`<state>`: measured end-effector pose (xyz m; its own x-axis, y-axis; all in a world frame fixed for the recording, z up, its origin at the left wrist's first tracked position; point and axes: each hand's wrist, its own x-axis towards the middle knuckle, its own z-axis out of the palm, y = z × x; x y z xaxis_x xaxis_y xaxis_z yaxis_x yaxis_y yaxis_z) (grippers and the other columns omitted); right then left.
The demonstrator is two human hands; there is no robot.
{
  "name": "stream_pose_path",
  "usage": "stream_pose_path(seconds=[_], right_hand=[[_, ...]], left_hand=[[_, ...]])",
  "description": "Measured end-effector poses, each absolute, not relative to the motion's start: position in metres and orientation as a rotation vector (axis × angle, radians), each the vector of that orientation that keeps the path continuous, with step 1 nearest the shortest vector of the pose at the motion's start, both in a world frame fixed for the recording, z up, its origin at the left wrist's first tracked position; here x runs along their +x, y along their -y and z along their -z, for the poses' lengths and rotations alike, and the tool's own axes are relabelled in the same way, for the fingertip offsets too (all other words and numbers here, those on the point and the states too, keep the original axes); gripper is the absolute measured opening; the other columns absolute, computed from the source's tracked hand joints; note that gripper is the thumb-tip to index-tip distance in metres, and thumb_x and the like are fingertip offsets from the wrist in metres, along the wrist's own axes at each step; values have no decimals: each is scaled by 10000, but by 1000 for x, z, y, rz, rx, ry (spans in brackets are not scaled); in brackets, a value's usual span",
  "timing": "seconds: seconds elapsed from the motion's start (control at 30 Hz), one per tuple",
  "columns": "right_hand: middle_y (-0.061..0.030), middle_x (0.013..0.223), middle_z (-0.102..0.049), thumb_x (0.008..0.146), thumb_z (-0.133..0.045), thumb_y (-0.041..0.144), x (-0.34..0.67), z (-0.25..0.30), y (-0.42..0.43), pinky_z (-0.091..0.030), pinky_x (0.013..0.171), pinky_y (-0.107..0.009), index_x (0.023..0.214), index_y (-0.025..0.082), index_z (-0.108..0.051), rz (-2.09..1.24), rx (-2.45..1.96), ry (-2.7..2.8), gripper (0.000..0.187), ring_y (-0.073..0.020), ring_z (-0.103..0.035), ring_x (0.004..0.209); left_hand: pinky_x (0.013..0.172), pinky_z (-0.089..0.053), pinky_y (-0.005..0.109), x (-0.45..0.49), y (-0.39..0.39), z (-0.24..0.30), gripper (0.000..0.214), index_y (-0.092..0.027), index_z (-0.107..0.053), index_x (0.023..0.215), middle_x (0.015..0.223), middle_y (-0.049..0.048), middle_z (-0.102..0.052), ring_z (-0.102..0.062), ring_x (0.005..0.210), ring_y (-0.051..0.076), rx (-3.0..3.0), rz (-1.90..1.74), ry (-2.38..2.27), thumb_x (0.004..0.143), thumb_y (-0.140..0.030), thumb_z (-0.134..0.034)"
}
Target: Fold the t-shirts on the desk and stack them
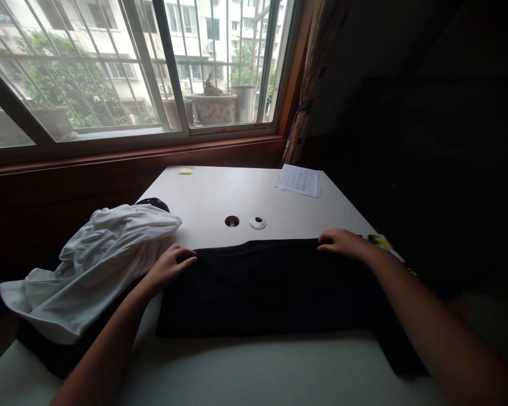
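Observation:
A black garment, laid out in a long flat band, lies across the white table in front of me; its exact kind does not show. At its far left corner, my left hand pinches the upper edge between thumb and fingers. My right hand grips the same far edge toward the right end. A narrower black part of the cloth angles down to the near right, partly behind my right forearm. Left of my left hand is a crumpled white cloth, heaped over darker fabric.
The white table has a round hole and a white ring-shaped cover beside it. Printed papers and a yellow note lie at the back. Yellow patterned fabric shows beyond my right wrist. A barred window stands behind.

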<state>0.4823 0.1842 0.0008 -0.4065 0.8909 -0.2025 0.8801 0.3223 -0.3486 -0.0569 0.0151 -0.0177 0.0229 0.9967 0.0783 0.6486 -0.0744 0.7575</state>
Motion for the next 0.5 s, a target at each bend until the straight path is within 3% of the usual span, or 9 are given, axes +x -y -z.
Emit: stream_pose_path(seconds=[0.23, 0.43, 0.5], right_hand=[[-88, 998, -752, 719, -762, 381, 558, 1, -180, -496, 916, -395, 826, 251, -777, -518, -1791, 2303, 169, -305, -673, 987], [-207, 1110, -734, 839, -697, 450, 587, 7, -158, -528, 790, -393, 1043, 208, -762, -845, -1819, 1814, 323, -323, -712, 945], [-222, 1070, -741, 888, -644, 459, 589, 13, -153, -536, 744, -374, 1075, 201, -743, -766, -1810, 1781, 333, -307, -725, 897]], left_hand=[[801, -517, 360, -54, -23, 20, 399, -229, -770, 841, 885, 57, -644, -650, 834, 256, 1856, -813, -1735, 818, -611, -658], [708, -493, 318, -59, -15, 14, 437, -211, -735, 876, 833, 42, -698, -644, 794, 250, 1592, -811, -1711, 810, -639, -675], [684, -478, 306, -60, -13, 14, 433, -207, -725, 882, 804, 32, -697, -634, 770, 241, 1531, -805, -1709, 815, -633, -677]])
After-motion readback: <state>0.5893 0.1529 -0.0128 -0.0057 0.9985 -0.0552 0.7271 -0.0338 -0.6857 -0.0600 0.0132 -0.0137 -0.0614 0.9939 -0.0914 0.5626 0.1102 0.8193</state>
